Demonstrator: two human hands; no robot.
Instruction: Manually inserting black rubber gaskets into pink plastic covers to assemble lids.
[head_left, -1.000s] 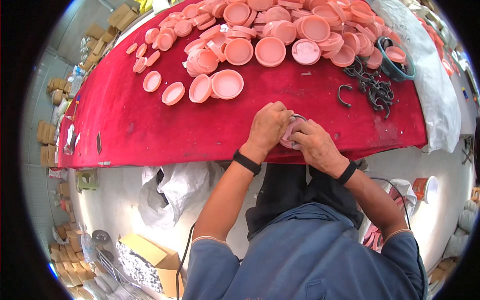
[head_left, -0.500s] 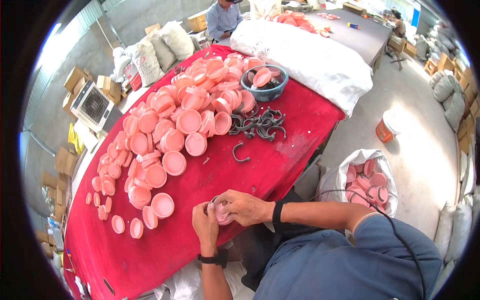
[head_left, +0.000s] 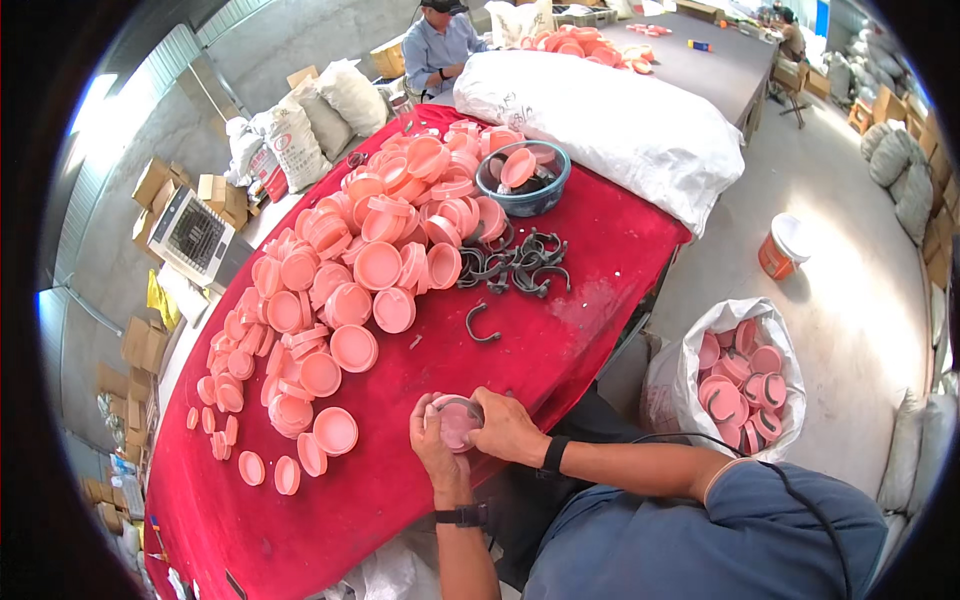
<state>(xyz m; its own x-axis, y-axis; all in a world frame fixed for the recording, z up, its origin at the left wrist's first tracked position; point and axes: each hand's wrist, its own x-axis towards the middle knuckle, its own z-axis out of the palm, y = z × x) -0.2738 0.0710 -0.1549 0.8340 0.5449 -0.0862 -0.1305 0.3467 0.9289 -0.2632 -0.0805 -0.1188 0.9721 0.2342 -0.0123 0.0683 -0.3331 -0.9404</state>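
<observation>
View swung left — red table (head_left: pixel 620 270), warehouse floor (head_left: pixel 860 300).

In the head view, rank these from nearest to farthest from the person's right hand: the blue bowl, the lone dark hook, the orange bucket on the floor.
From the right hand:
1. Lone dark hook, just beyond it on the red cloth.
2. Blue bowl, at the table's far end.
3. Orange bucket, on the floor to the right.

A blue bowl (head_left: pixel 522 190) sits on the red table (head_left: pixel 600 290). Dark metal clips (head_left: pixel 512 268) lie just before it; a large white sack (head_left: pixel 610 120) lies behind it.
</observation>
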